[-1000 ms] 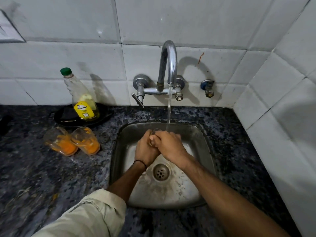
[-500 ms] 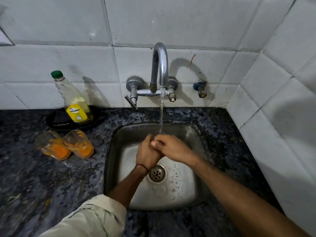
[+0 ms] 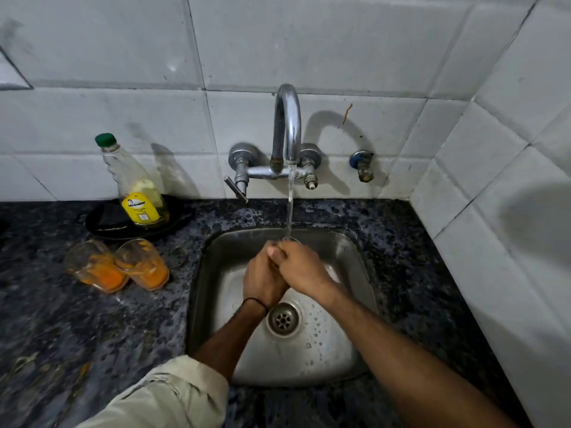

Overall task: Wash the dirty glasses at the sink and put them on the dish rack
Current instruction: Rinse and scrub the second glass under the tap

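Note:
Both hands are clasped over the steel sink (image 3: 358,257), under the running stream from the tap (image 3: 288,125). My left hand (image 3: 261,282) and my right hand (image 3: 304,270) wrap a clear glass (image 3: 290,239); only a sliver of its rim shows behind my fingers, where the water lands. Two dirty glasses smeared with orange residue, one (image 3: 94,267) beside the other (image 3: 143,263), lie on their sides on the dark counter left of the sink. No dish rack is in view.
A soap bottle (image 3: 136,186) with a green cap stands on a black plate (image 3: 102,225) against the tiled wall. A small valve (image 3: 362,165) sticks out right of the tap. A tiled side wall closes the right side.
My hands stay together under the water, and the glass that showed between them a second ago is now almost covered. My view has shifted slightly.

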A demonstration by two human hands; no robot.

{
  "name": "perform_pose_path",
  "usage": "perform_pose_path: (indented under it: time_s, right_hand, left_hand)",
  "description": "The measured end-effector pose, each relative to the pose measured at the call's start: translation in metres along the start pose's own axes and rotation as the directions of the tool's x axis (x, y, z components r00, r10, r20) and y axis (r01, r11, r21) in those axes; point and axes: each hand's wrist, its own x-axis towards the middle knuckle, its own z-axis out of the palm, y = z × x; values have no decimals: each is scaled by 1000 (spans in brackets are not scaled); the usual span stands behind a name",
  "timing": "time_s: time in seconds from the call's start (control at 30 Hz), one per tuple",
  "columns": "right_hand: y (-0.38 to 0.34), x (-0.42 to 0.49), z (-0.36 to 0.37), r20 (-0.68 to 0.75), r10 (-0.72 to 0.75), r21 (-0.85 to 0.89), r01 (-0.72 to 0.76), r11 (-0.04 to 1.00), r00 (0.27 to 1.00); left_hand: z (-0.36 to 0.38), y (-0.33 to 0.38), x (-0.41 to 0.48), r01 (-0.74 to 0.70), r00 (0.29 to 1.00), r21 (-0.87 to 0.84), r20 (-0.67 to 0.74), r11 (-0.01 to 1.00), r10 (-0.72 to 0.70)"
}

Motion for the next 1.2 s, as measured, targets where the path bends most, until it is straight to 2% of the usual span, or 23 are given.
perform_pose_path:
  time_s: [0.07, 0.17, 0.2, 0.27, 0.33, 0.37, 0.43, 0.47, 0.5, 0.53, 0.57, 0.6, 0.63, 0.7, 0.77, 0.83, 0.9, 0.93, 0.97, 1.0, 1.07, 1.13, 1.2]
  right_hand:
    - [7, -3, 2, -60, -104, -9, 103, 995, 993]
    - [35, -9, -11, 51, -395, -131, 399, 908, 917]
    - [44, -9, -14, 90, -441, -200, 450, 871, 893]
    - [52, -6, -12, 129, -430, -200, 448, 871, 894]
    - [43, -8, 2, 103, -313, -4, 315, 949, 944]
    - [35, -9, 13, 33, -215, 148, 208, 967, 976]
    - [27, 2, 37, -154, 126, 427, -49, 903, 980]
    - [24, 8, 44, -169, 347, 571, -195, 797, 923]
    - [25, 13, 49, -73, 536, 715, -330, 616, 841]
    - [27, 17, 52, 126, 628, 798, -454, 395, 768]
    - [28, 17, 55, 361, 603, 780, -584, 224, 712]
    - [28, 14, 55, 536, 519, 695, -697, 177, 666]
    - [29, 11, 57, 626, 449, 624, -755, 202, 638]
    - [35, 14, 63, 681, 366, 570, -773, 279, 634]
    - [37, 21, 62, 679, 398, 552, -786, 278, 617]
    - [38, 31, 64, 536, 494, 602, -720, 345, 685]
    - [40, 36, 66, 259, 510, 537, -561, 630, 820]
    - [39, 35, 64, 152, 445, 414, -466, 782, 882]
    - [37, 32, 59, 104, 341, 304, -356, 883, 934]
    - [34, 29, 54, 97, 230, 235, -246, 940, 968]
    - [26, 24, 42, 105, 40, 152, -56, 987, 994]
    - [22, 22, 36, 112, -116, 46, 111, 993, 987]
    - [22, 21, 30, 109, -178, -47, 183, 982, 978]
  left_hand:
    - [-6, -3, 8, -4, 997, -56, 74, 998, 8]
    - [-26, -16, 22, 101, 954, -277, 300, 956, -14]
    - [-30, -19, 22, 126, 940, -289, 340, 949, -21]
    - [-30, -18, 19, 92, 954, -181, 298, 979, -34]
    - [-23, -15, 15, -28, 979, 37, 203, 999, 20]
    - [-20, -11, 13, -82, 981, 155, 187, 985, 53]
    - [-17, 2, 13, -134, 969, 397, 244, 908, 36]
    - [-17, 9, 14, -174, 950, 537, 311, 826, -2]
    - [-18, 16, 16, -226, 920, 660, 386, 716, -65]
    - [-19, 25, 18, -280, 879, 749, 451, 600, -154]
    - [-18, 30, 19, -340, 832, 810, 496, 478, -250]
    - [-18, 33, 19, -394, 787, 839, 519, 375, -334]
    - [-15, 32, 19, -430, 750, 849, 525, 307, -403]
    - [-11, 26, 18, -435, 719, 862, 507, 262, -475]
    - [-13, 20, 17, -380, 732, 864, 499, 330, -465]
    - [-21, 15, 17, -286, 729, 807, 533, 517, -429]
    - [-28, 3, 16, -99, 699, 598, 611, 795, -372]
    - [-32, -5, 14, 36, 687, 430, 645, 902, -335]
    - [-34, -15, 10, 182, 673, 242, 676, 953, -300]
    - [-34, -25, 6, 329, 666, 38, 699, 944, -260]
    - [-32, -40, -4, 531, 670, -329, 727, 781, -149]
    - [-29, -42, -11, 537, 709, -524, 705, 661, -17]
    - [-25, -33, -10, 460, 779, -562, 627, 687, -9]
